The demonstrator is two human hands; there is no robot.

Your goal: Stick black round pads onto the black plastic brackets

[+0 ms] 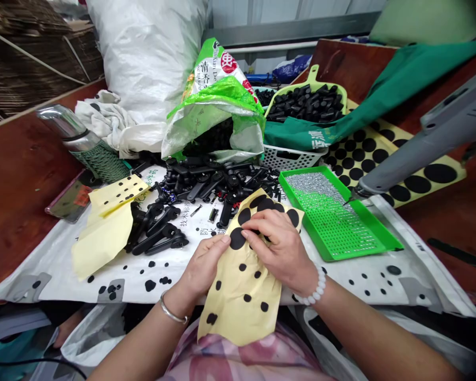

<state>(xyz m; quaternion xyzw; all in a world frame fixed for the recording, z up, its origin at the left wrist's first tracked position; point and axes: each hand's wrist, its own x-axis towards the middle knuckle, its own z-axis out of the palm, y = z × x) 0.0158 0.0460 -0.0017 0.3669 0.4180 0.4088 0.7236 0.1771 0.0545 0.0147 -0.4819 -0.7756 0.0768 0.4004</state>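
A yellow backing sheet (230,301) with round black stickers is held up in front of me, its lower end hanging over the table edge. My left hand (206,264) grips the sheet's left edge, thumb on top beside a large black sticker (237,238). Over the sheet's upper part, my right hand (283,248) pinches with thumb and forefinger at the edge of that same sticker. Larger black dots fill the top of the sheet, while smaller ones are scattered lower down. Behind it lies a pile of black plastic handle-like parts (198,180).
A green tray (337,243) of small silvery pieces sits to the right, under a grey electric screwdriver (420,137). More sticker sheets (99,238) and a phone (69,198) lie left, near a flask (91,143). An open green bag (218,106) and a basket (291,159) stand behind.
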